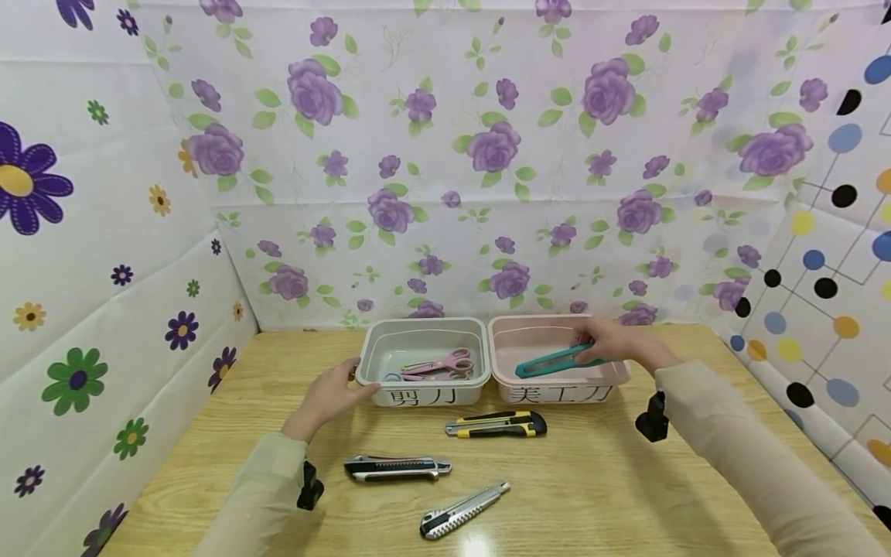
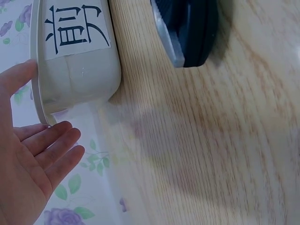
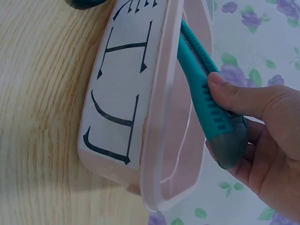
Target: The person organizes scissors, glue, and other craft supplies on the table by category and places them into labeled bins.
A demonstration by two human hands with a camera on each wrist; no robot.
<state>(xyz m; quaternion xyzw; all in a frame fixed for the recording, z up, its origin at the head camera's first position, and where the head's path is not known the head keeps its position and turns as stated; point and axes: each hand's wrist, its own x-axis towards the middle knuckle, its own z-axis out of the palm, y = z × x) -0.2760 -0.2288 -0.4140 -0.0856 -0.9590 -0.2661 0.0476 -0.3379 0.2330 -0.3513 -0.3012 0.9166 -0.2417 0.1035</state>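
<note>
In the head view my right hand (image 1: pixel 604 340) holds a teal utility knife (image 1: pixel 553 362) over the pink bin (image 1: pixel 559 385). The right wrist view shows the thumb (image 3: pixel 220 84) on the knife's side and the other fingers behind its grey end. My left hand (image 1: pixel 337 393) touches the left corner of the grey bin (image 1: pixel 480 392). Its thumb rests at the rim, and its fingers (image 2: pixel 61 157) lie fairly straight beside the bin in the left wrist view. Pink-handled scissors (image 1: pixel 455 362) lie inside the grey bin.
On the wooden table (image 1: pixel 571 487), in front of the bins, lie a yellow-black utility knife (image 1: pixel 497 424), a black-silver utility knife (image 1: pixel 397 467) and a silver utility knife (image 1: pixel 462 510). Flowered cloth (image 1: pixel 445 155) stands behind the bins. Both bins carry black-lettered labels.
</note>
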